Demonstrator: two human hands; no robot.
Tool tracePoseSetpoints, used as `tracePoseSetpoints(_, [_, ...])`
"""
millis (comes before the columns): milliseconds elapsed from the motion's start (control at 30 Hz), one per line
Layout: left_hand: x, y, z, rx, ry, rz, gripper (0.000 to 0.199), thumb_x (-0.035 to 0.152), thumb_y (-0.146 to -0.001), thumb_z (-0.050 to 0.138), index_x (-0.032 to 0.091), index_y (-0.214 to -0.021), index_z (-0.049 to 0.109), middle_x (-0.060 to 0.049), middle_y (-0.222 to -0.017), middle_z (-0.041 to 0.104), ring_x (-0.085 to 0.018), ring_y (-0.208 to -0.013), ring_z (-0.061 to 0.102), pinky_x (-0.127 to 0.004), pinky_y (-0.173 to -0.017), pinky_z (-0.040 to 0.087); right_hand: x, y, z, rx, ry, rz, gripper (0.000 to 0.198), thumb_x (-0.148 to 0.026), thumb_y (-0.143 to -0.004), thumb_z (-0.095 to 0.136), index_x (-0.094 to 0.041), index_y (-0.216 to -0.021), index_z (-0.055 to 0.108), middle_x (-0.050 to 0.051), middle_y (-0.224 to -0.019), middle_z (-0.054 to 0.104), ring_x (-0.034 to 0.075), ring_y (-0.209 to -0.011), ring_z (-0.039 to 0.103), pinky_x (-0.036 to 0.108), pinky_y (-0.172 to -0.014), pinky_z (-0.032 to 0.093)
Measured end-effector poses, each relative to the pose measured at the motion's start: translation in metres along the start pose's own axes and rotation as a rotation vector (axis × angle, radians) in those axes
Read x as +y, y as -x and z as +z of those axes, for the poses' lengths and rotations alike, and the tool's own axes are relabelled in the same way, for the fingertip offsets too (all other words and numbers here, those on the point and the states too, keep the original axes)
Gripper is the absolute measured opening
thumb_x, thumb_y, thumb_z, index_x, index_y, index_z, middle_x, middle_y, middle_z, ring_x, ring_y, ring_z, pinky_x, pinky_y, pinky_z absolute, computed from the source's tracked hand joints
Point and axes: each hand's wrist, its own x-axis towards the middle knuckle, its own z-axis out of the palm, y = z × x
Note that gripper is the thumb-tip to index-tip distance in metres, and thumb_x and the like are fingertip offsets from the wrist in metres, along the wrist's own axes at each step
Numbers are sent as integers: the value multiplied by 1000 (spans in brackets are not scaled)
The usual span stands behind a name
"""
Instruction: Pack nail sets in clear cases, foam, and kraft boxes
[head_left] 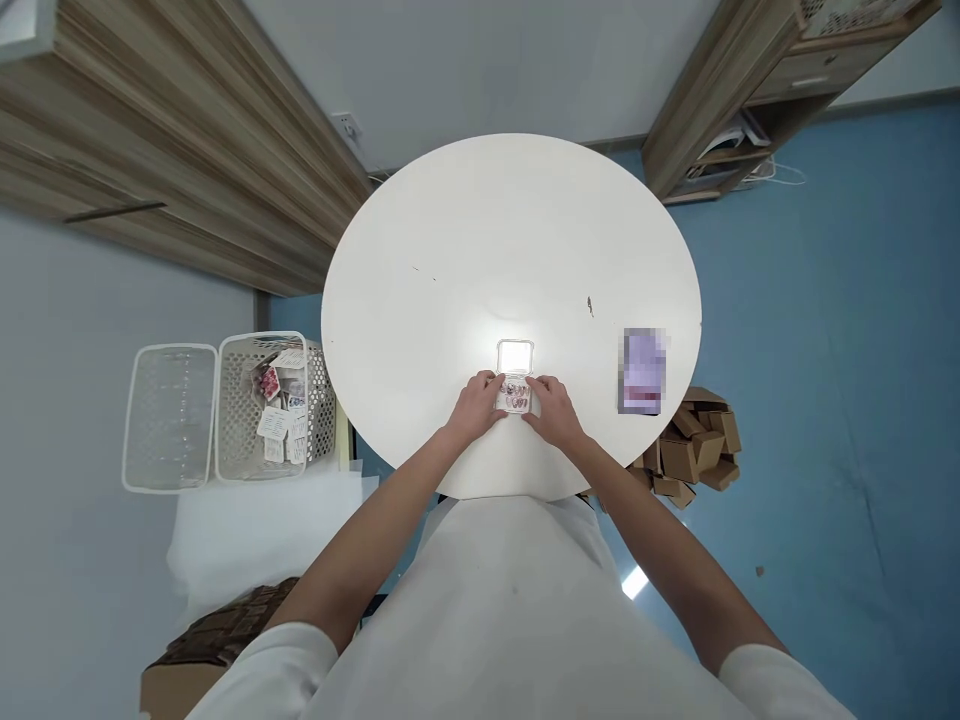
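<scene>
A small clear plastic case (514, 396) lies on the white round table near its front edge, holding rows of small pink pieces that look like press-on nails. Its transparent lid (515, 357) is swung back, away from me. My left hand (478, 404) pinches the left side of the case between thumb and fingers. On the opposite side, my right hand (553, 408) grips the case's right edge the same way. The pieces inside are too small to make out one by one.
A purple pixelated item (642, 371) lies at the table's right side. Left of the table stands a white basket (238, 400) with an open lid, holding several small packs. Cardboard boxes (694, 445) are piled on the floor at right. A wooden cabinet (225, 130) stands back left.
</scene>
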Motion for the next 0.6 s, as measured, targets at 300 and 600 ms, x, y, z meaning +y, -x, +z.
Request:
tracePoseSetpoints(300, [-3,1,10,-1,26,-27,70,21,-69,63,22,-131,29,-9,-114,42,-24,-104,43,-37,-87,39,5,-7,-1,-51,47,-62,62,-26,-70,60,-23,-127,36,10,-117,43,28,-103,42,40,-85,38])
tracePoseSetpoints(600, [-4,4,12,5,28,-4,72,22,-72,60,21,-134,24,-11,-118,40,-24,-105,41,-38,-88,39,15,-8,1,-39,23,-101,62,-29,-71,59,-22,-128,36,9,-117,44,26,-101,43,39,-87,37])
